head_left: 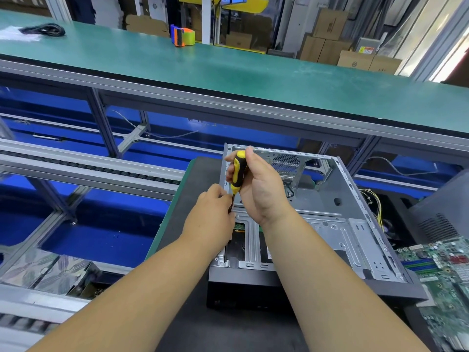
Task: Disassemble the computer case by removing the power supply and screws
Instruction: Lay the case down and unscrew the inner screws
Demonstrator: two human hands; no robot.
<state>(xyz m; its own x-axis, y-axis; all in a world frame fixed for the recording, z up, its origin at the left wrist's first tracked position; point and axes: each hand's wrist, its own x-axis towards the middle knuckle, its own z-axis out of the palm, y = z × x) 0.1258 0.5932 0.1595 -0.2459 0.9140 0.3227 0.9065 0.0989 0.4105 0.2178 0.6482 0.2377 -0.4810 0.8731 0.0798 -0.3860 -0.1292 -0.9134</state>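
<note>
An open grey computer case (327, 199) lies on a dark mat in front of me, its metal interior facing up. My right hand (261, 184) grips the yellow-and-black handle of a screwdriver (238, 174), held upright over the case's left inner edge. My left hand (215, 217) pinches the screwdriver's shaft low down, near its tip. The tip and any screw under it are hidden by my fingers. A perforated metal box (286, 166) sits at the case's far end.
A green motherboard (441, 270) lies to the right of the case, with a bundle of yellow wires (375, 209) behind it. A green conveyor belt (228, 72) runs across the back, carrying a tape dispenser (182, 35) and a black cable (43, 29). Metal rails stand to the left.
</note>
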